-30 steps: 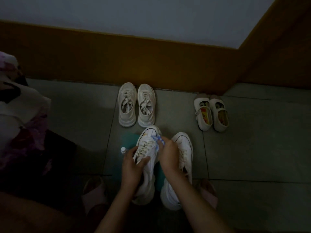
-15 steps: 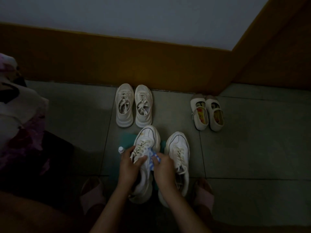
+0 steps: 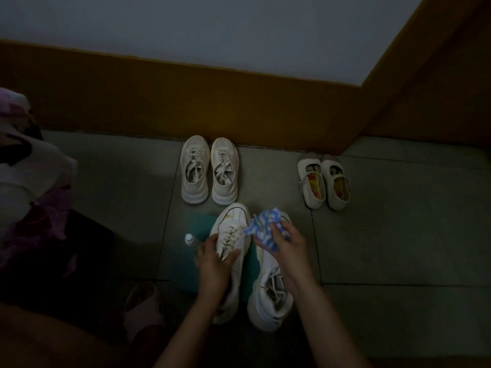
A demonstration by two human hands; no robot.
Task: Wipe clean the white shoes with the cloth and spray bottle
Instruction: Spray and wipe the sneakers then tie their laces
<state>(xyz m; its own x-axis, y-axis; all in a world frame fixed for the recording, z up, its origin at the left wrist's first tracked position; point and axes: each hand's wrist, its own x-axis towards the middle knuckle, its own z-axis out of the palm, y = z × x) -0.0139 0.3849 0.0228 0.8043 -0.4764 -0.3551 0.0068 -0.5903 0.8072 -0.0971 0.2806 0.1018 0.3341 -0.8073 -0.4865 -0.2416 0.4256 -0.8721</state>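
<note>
The left hand is gripping the laced middle of the nearer white shoe, fingers curled over the tongue and thumb tucked against the laces. The right hand is pinching a bunched blue-and-white cloth, which is fanning out past the knuckles towards 11 o'clock.

The held shoe is lying with its long axis from 6 to 12 o'clock, heel towards the person and toe away. Its toe cap, bare and faintly marked, is sitting at about 10 o'clock from the cloth and just beside it, so the cloth hand is the nearer one for the next wipe. I judge a short sweep leftward across the toe is what is called for, with the left hand steadying the shoe.

The second white shoe is lying under the right forearm, parallel to the first, with its toe hidden behind the cloth. The spray bottle is standing at 9 o'clock from the left hand, close by, with only its pale cap plainly showing. Both shoes are resting on a teal mat.

Farther off, at 12 o'clock, a beige pair of sneakers is standing by the wall, and at 2 o'clock a small strapped pair is standing well apart.
</note>
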